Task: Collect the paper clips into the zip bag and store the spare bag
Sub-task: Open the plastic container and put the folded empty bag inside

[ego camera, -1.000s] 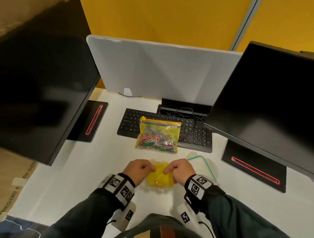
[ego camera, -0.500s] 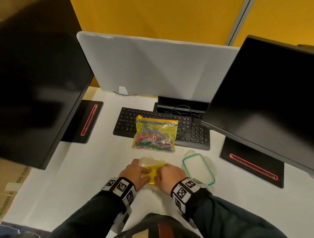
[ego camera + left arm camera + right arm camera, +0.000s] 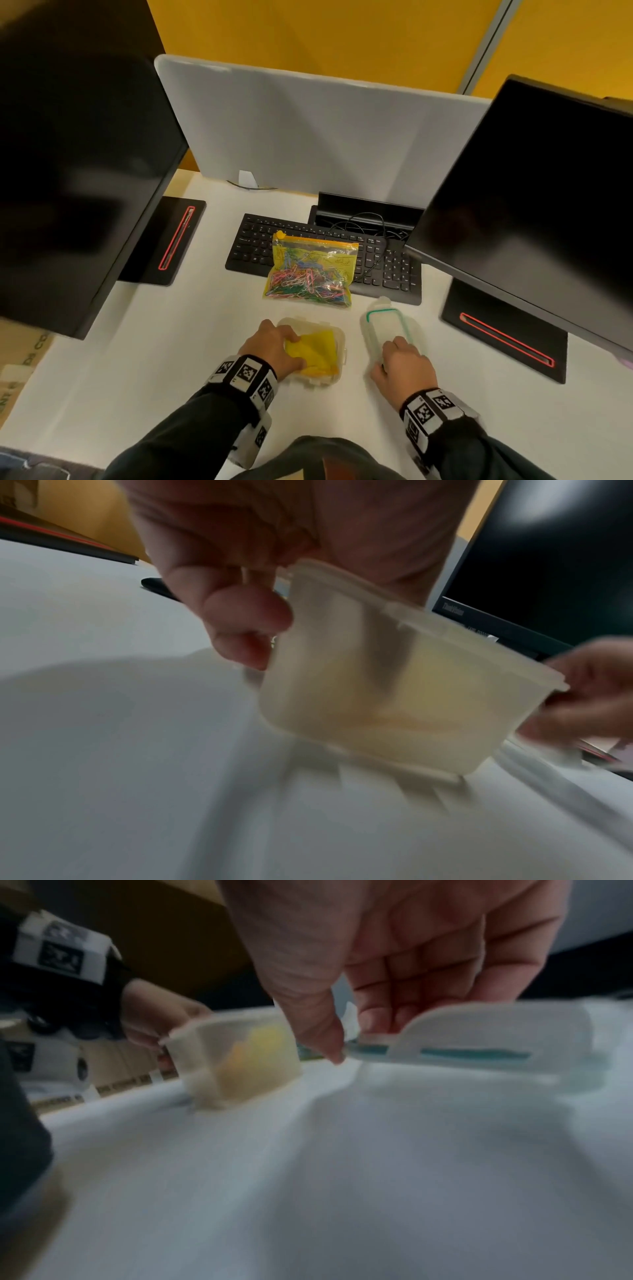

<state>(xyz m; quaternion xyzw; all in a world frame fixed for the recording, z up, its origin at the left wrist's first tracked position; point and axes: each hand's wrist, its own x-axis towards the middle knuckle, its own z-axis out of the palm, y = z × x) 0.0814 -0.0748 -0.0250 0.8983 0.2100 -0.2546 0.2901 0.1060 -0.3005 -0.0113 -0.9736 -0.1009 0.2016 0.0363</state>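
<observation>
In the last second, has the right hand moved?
Yes. The right hand has left the container holding the yellow bag and gone right, onto the green-rimmed lid beside it.

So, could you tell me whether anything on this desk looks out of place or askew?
The zip bag of paper clips lies partly on the keyboard, its top edge over the keys. The container is still open; its lid lies beside it. Nothing looks spilled.

The left hand is curling its fingers, thumb pressing downward; the right hand is reaching forward with fingers extended, both forearms angling inward.
</observation>
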